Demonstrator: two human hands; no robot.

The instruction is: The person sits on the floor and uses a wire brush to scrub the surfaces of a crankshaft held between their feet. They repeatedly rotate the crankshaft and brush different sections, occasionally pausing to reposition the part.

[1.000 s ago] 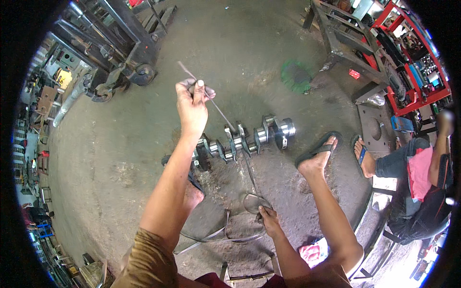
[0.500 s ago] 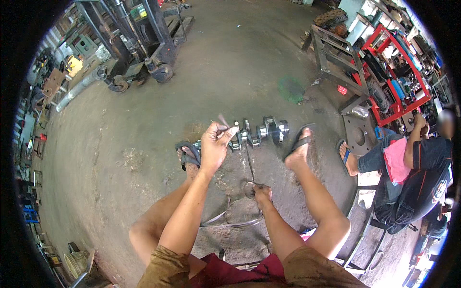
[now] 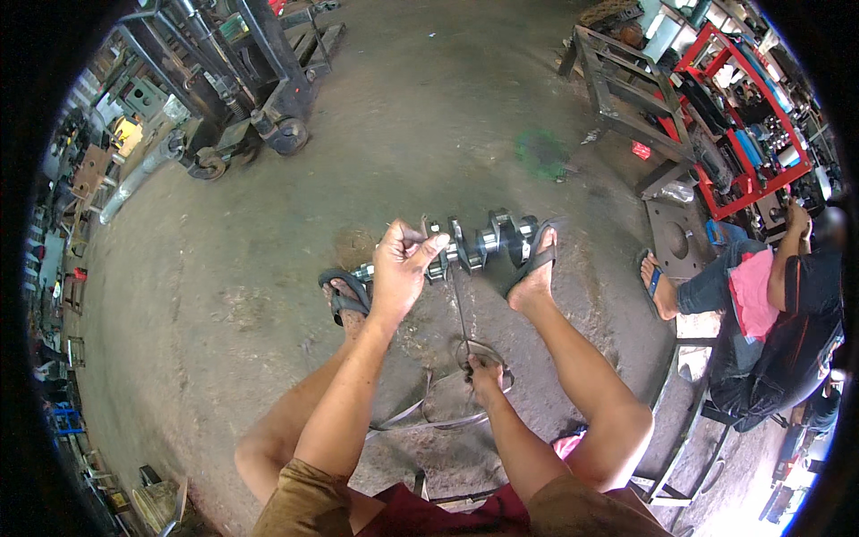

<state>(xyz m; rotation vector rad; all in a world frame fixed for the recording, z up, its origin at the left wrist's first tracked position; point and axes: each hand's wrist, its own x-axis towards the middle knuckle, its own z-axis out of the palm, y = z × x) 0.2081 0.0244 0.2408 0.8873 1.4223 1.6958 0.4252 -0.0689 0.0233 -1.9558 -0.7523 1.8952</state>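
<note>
L hand (image 3: 403, 264) pinches strip (image 3: 458, 300) end over crankshaft (image 3: 483, 243); R hand (image 3: 484, 374) grips lower end — mid-polish, judging; next needs taut pull.

Person's sitting low on a concrete floor (image 3: 224, 295) in a workshop, both feet in sandals braced against a steel crankshaft (image 3: 479, 243) lying across in front of them. The left hand (image 3: 400, 265) is raised over the crankshaft's left part, pinching one end of a thin metal strip (image 3: 458, 300). The right hand (image 3: 484, 374) sits lower between the legs, gripping the strip's other end where it loops. More loose strip curls on the floor by that hand. Off to the right another person (image 3: 769, 295) is seated beside a red rack (image 3: 743, 116), and there's a forklift (image 3: 242, 98) at upper left.
</note>
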